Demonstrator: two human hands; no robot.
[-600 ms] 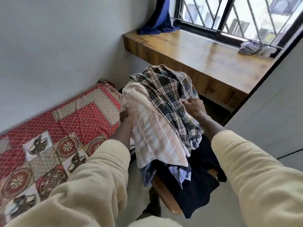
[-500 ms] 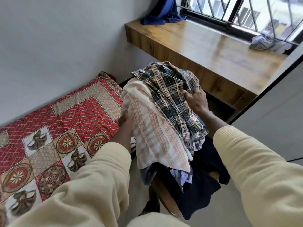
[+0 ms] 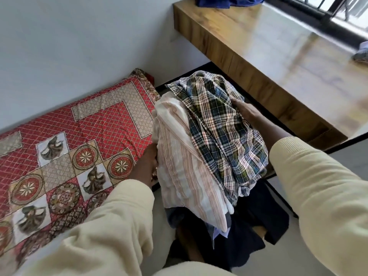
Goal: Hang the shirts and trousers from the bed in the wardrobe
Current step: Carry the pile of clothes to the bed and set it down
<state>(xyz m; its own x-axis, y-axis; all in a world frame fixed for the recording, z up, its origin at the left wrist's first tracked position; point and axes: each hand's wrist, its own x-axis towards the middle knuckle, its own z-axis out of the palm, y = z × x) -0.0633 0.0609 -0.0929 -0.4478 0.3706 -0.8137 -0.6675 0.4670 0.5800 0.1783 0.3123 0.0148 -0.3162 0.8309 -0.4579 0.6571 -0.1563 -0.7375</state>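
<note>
Carrying step: clothes pile (image 3: 203,148) is gripped between left hand (image 3: 148,164) and right hand (image 3: 246,112); wardrobe must be reached next.

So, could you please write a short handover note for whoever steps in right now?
Left hand: holds the left side of the bundle, at the striped shirt.
Right hand: rests on the plaid shirt, fingers tucked into it.
Dark garments hang beneath the bundle, which is off the bed.
Done: clothes gathered.
Left: carry them to the wardrobe, not in view, and hang each.
</note>
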